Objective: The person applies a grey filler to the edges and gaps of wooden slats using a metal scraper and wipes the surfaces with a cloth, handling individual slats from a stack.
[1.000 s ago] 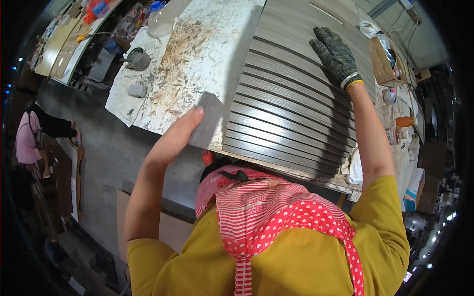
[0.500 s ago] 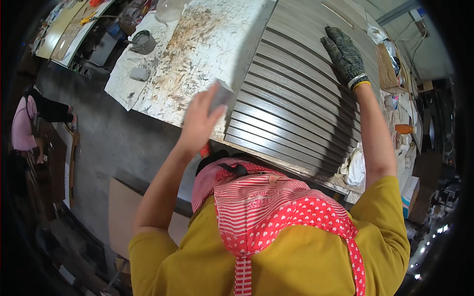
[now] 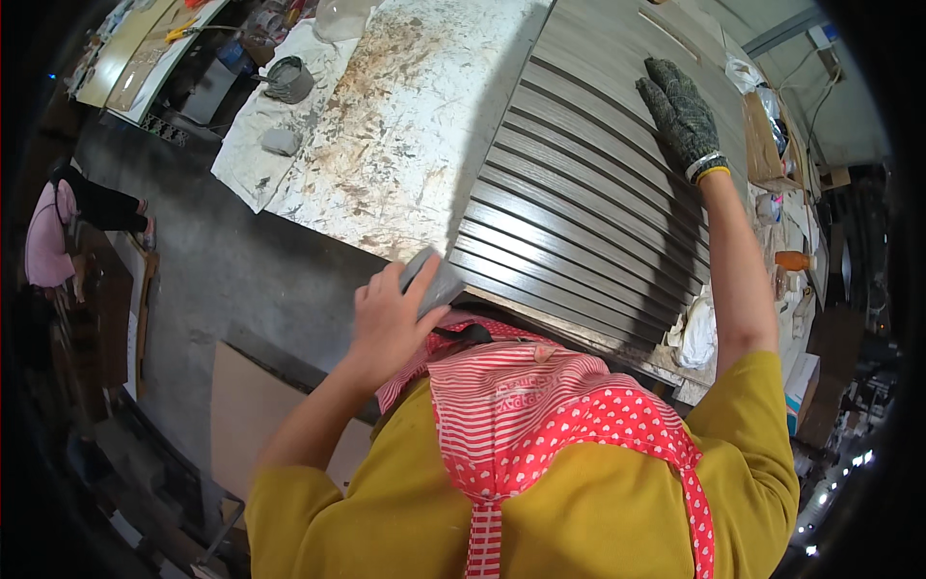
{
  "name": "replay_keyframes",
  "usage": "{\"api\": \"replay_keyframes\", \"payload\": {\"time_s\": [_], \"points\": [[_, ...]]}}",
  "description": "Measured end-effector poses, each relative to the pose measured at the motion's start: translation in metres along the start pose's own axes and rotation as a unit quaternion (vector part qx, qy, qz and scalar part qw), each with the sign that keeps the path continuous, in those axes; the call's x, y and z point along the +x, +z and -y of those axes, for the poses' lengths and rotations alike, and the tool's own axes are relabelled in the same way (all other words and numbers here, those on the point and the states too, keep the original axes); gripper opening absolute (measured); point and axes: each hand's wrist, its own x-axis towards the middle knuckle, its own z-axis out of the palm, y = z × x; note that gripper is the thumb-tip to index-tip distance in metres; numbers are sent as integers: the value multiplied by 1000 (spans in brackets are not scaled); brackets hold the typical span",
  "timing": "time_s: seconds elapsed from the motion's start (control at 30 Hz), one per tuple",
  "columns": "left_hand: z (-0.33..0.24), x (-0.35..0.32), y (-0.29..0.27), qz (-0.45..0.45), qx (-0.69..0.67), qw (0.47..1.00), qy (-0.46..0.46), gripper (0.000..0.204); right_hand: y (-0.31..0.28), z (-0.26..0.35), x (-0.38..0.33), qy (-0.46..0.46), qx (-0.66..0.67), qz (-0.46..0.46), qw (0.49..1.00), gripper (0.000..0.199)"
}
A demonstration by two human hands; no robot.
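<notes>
My bare left hand (image 3: 386, 314) is closed round a grey sanding block (image 3: 436, 283), at the near left corner of a grey-brown wood-grain panel (image 3: 564, 207). Dark parallel grooves run across that panel. Whether the block touches the panel's edge I cannot tell. My right hand (image 3: 683, 116), in a dark knitted glove, lies flat near the panel's far right side with its fingers stretched out. It grips nothing.
A stained white worktop (image 3: 395, 125) extends left of the panel, bearing a smeared grey pot (image 3: 288, 81) and a small grey block (image 3: 281, 142). An orange bottle (image 3: 793, 261) and an open carton (image 3: 767, 145) are at right. Another person (image 3: 53, 232) is at far left.
My left hand has come down toward me with the sanding block, from beside the panel's left edge to its near corner. My right hand stays flat on the panel.
</notes>
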Motion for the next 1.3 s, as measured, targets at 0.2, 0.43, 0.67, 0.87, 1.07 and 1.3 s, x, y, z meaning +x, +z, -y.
{"api": "replay_keyframes", "payload": {"time_s": [0.2,0.43,0.67,0.87,1.07,1.3], "points": [[6,33,-10,-106,-50,989,85,63,-3,4,0,-1,25,-18,1000,37],[80,94,-51,-134,205,956,161,57,-4,3,-2,-31,14,-23,999,35],[69,106,-19,-109,170,899,388,59,-4,2,0,-30,18,-32,999,38],[68,102,-26,-132,141,912,361,58,-1,0,0,-39,23,-40,998,38],[53,90,-28,-194,104,965,140,68,1,1,1,-14,25,-32,999,38],[-8,14,18,-46,-96,994,24,74,9,-3,3,-17,15,-40,999,39]]}}
